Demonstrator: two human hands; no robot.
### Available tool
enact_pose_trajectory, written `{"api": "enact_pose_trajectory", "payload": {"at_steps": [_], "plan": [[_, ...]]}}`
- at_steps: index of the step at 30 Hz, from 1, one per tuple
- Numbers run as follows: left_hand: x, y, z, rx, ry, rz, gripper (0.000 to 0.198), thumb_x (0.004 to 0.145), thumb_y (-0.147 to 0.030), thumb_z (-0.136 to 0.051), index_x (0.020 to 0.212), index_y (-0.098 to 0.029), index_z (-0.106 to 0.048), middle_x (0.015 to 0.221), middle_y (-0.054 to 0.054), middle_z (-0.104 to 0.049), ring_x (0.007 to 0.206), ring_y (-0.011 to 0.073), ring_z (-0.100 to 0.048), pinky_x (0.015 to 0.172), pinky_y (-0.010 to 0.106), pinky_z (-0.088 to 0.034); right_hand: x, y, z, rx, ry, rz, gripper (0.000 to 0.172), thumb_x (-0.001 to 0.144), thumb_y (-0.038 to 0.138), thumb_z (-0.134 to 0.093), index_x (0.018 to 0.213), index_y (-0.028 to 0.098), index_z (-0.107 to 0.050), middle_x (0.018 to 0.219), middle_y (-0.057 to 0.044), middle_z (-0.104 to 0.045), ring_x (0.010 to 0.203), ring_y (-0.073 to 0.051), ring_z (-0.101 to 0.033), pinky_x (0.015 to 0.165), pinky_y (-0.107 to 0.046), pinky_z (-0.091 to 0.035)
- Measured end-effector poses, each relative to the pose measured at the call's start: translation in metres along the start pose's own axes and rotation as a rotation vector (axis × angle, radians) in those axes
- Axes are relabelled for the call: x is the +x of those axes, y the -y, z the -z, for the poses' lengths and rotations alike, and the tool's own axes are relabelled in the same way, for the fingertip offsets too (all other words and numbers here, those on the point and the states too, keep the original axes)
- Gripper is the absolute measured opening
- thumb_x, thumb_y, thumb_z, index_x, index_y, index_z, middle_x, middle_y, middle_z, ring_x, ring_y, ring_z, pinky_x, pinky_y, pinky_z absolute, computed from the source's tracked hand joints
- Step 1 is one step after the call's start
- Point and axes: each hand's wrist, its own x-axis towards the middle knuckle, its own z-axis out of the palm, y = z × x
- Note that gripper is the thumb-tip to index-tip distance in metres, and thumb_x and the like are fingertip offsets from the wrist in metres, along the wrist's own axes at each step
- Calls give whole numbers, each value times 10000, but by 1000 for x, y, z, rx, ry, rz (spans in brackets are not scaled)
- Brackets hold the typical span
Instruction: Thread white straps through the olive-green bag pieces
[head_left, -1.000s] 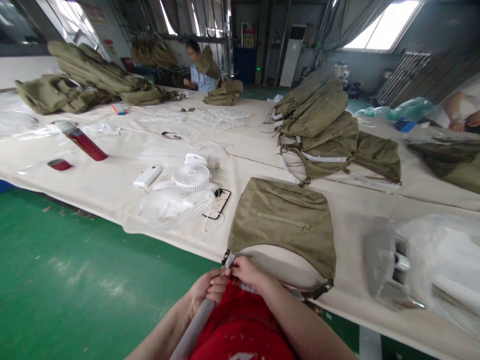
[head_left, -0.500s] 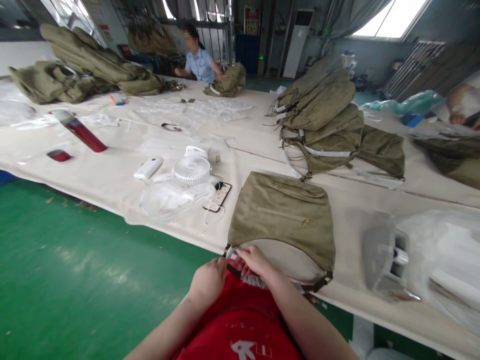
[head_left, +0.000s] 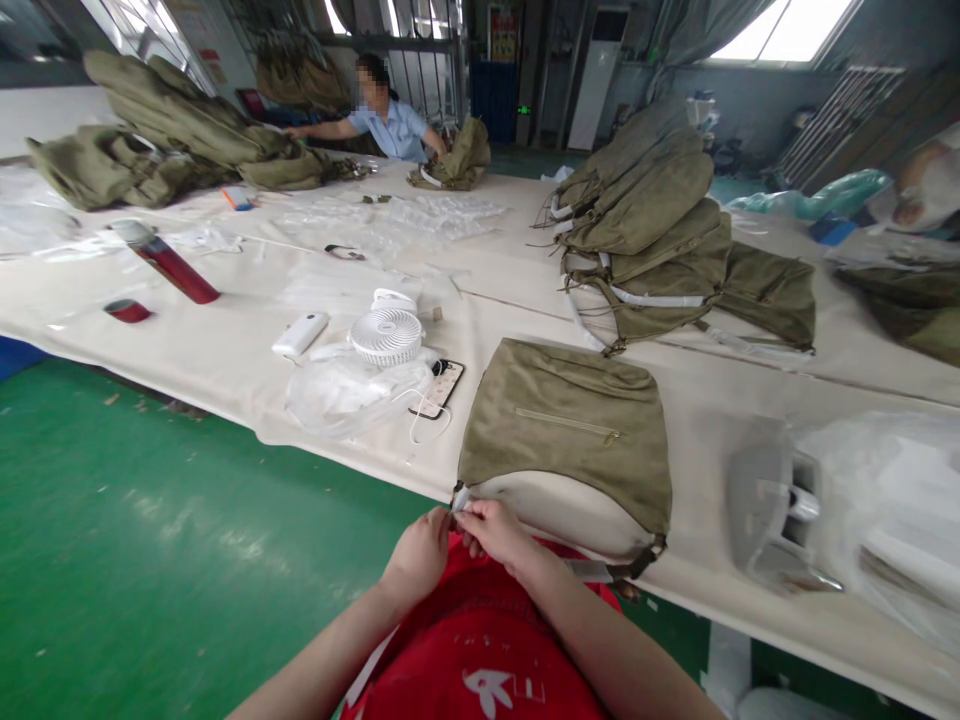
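Note:
An olive-green canvas bag (head_left: 566, 425) with a zipper lies at the table's front edge, its curved opening towards me. At its near left corner is a bag strap with a small white wrapping (head_left: 462, 497). My left hand (head_left: 417, 553) is closed there, fingertips pinched on the wrapped strap. Close beside it, my right hand (head_left: 491, 530) pinches the same spot, its fingertips nearly touching the left ones. Fingers hide most of what they grip. The strap's other end (head_left: 637, 570) joins the bag's near right corner.
Left of the bag lie a phone (head_left: 439, 388), a white fan (head_left: 386, 335) and a plastic bag (head_left: 352, 395). A red flask (head_left: 176, 268) lies farther left. Stacked olive bags (head_left: 645, 230) stand behind. A tape dispenser (head_left: 780, 510) is right. Across the table sits a co-worker (head_left: 397, 125).
My hands have drawn together at the strap, the right one moving slightly left and down. The white wrapping is more covered by fingers. The co-worker has stretched an arm out to the left.

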Motion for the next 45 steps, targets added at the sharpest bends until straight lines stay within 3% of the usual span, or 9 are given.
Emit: {"api": "enact_pose_trajectory", "payload": {"at_steps": [7, 12, 15, 22, 27, 30, 33, 36, 45], "plan": [[19, 2, 20, -1012, 444, 428, 238, 881, -260, -389, 657, -185, -423, 476, -107, -187, 368, 49, -95, 367, 183, -98, 7, -12, -7, 151, -41, -2, 359, 761, 533, -606, 694, 181, -586, 506, 44, -555, 379, -83, -488, 385, -196, -372], [18, 8, 32, -1652, 830, 603, 183, 881, -137, -390, 710, -150, -455, 465, -104, -244, 304, 8, -175, 290, 88, -102, 7, -8, -8, 149, -75, -19, 397, 707, 582, -634, 706, 186, -608, 531, 32, -573, 402, -92, -503, 392, -202, -379], [10, 12, 31, -1852, 936, 634, 223, 897, -122, -362, 709, -139, -479, 436, -89, -292, 278, 8, -254, 264, 70, -138, 8, -6, -8, 65, -63, 0, 414, 700, 596, -634, 665, 185, -600, 519, 28, -568, 406, -97, -499, 392, -205, -363], [-1, 15, 29, -1894, 1031, 587, 328, 946, -277, -358, 725, -131, -550, 392, -67, -348, 240, 11, -205, 228, 95, -135, 9, -9, -9, 15, -42, 11, 464, 675, 637, -644, 618, 180, -589, 446, 41, -511, 386, -93, -440, 384, -210, -309], [0, 10, 28, -1905, 1121, 415, 460, 948, -413, -326, 731, -113, -599, 358, -53, -380, 221, 14, -158, 234, 128, -128, 0, 5, -18, 479, 49, -30, 413, 667, 561, -705, 668, 159, -613, 525, 34, -537, 457, -69, -429, 429, -195, -296], [-2, 9, 26, -1830, 1163, 353, 564, 922, -518, -315, 747, -90, -638, 448, 22, -522, 293, 58, -372, 296, 160, -268, -1, 12, -22, 712, 47, -86, 334, 626, 444, -778, 712, 159, -627, 535, 54, -511, 459, -51, -398, 421, -177, -276], [-11, 12, 27, -1724, 1117, 320, 683, 881, -610, -298, 884, -33, -663, 781, 174, -682, 689, 207, -650, 603, 285, -494, 3, 12, -21, 797, -21, -177, 294, 645, 405, -771, 730, 159, -634, 453, 92, -391, 390, -36, -289, 367, -172, -205], [-24, 21, 31, -1709, 1065, 301, 774, 853, -656, -287, 1070, 11, -614, 1098, 259, -633, 1024, 301, -606, 895, 387, -426, 7, 10, -18, 850, -81, -180, 257, 664, 358, -768, 724, 152, -625, 462, 94, -385, 369, -20, -229, 333, -171, -149], [-56, 39, 37, -1650, 855, 343, 772, 851, -664, -295, 1106, 4, -586, 1097, 256, -635, 917, 267, -639, 868, 350, -419, 14, 7, -18, 961, -218, -188, 390, 569, 316, -845, 597, 168, -485, 464, 103, -388, 359, -1, -219, 302, -151, -139]]}}
